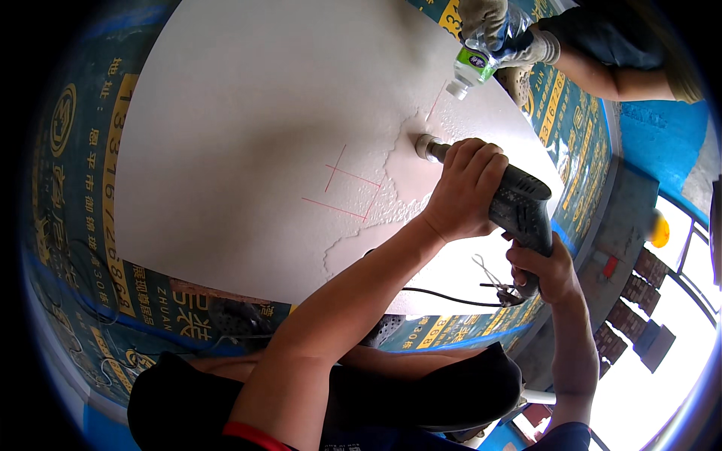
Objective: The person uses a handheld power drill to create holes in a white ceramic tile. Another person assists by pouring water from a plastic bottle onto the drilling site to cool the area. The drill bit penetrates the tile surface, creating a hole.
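Observation:
Both my hands hold a dark electric drill (520, 197) dusted with pale specks. My left hand (468, 188) wraps round its front end, and my right hand (547, 272) is closed on the rear handle. The drill's round metal core bit (429, 146) meets a large white tile (248, 98) in a puddle of water (410, 169). Red lines (353, 177) are drawn on the tile. Beyond the bit, a co-worker's gloved hands (519, 45) hold a clear plastic bottle (474, 66) with a green label, its mouth tilted down toward the tile.
A black power cord (451, 301) runs from the drill handle across the tile. Printed dark green protective sheeting (83, 188) covers the floor around the tile. My bent knees (481, 383) are close to its near edge. Stacked brown blocks (624, 319) stand at the right.

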A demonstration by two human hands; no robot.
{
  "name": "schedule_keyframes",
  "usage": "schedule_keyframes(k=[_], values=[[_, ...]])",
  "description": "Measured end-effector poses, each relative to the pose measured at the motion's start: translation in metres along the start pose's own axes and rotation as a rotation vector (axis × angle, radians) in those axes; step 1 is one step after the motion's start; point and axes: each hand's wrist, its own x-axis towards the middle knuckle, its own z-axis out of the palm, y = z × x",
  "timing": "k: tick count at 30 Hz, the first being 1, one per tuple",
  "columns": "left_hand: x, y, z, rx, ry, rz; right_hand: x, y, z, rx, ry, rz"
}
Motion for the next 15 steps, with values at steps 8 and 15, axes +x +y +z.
schedule_keyframes(k=[8, 15], values=[[-0.003, -0.001, -0.003, -0.016, 0.016, 0.017, -0.004, -0.003, 0.007, -0.04, 0.007, 0.001], [-0.005, -0.001, -0.003, -0.052, 0.04, -0.004, -0.006, -0.007, 0.011, -0.077, -0.004, -0.009]])
